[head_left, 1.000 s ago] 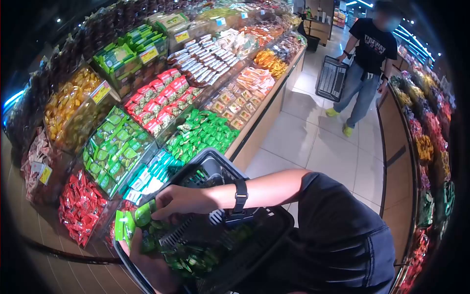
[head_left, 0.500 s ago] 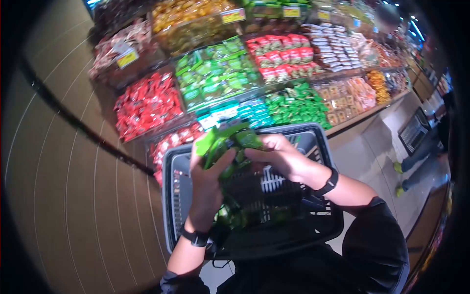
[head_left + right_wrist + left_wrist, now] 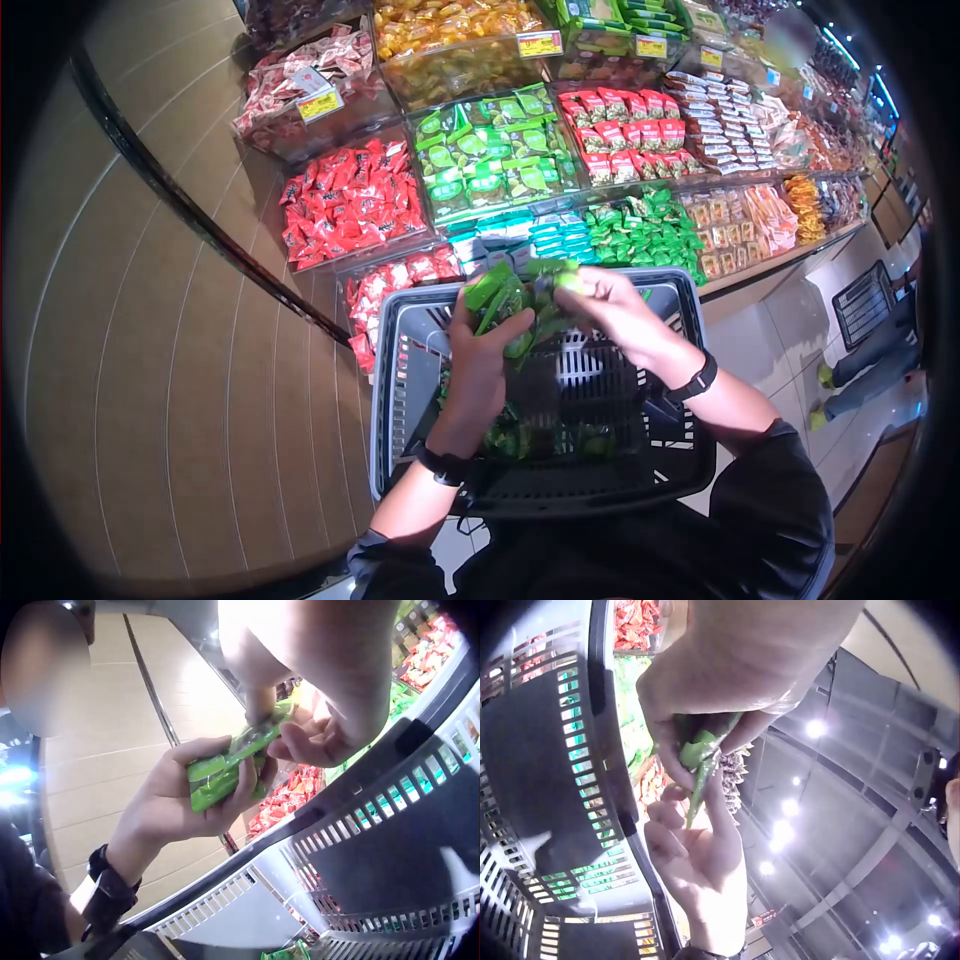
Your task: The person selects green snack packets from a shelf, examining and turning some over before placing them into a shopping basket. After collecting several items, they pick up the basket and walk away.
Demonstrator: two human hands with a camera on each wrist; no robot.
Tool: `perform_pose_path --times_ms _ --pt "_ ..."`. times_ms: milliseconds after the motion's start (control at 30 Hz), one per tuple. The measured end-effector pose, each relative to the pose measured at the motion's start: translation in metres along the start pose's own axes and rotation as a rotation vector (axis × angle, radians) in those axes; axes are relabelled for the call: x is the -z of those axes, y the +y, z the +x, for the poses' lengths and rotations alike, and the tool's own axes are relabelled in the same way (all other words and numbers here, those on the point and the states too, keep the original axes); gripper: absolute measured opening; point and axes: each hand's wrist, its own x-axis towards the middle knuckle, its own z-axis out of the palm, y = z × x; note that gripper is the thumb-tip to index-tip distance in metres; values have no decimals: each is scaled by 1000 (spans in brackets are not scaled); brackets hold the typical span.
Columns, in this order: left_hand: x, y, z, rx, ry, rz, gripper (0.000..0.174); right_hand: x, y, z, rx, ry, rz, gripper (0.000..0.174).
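Over the basket, my left hand (image 3: 478,370) grips several small green snack packets (image 3: 217,781), which poke out between thumb and fingers. My right hand (image 3: 628,318) is close beside it, thumb and fingers pinching a green packet (image 3: 562,278) that looks blurred. In the left wrist view the right hand (image 3: 705,862) has its fingertips at the lower end of a green packet (image 3: 700,761). Below both hands is a dark grey shopping basket (image 3: 570,497) with slotted walls. More green packets (image 3: 515,440) lie in its bottom, partly hidden by the left arm.
Beyond the basket rises a sloped display of snack bins: red packets (image 3: 350,200), green packets (image 3: 495,150), teal packets (image 3: 560,235) and dark green ones (image 3: 645,235). Wooden panelling (image 3: 200,400) is at left. On the right, a person's legs (image 3: 875,370) stand beside another basket (image 3: 865,305).
My view has swung toward the display, bringing both forearms and the whole basket into sight. The hands were together on the green packets; the right hand has since drawn slightly away to the right.
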Motion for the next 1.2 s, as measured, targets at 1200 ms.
perform_pose_path --times_ms 1200 --pt "-29 4 -31 269 -357 -90 54 50 -73 290 68 507 -1328 63"
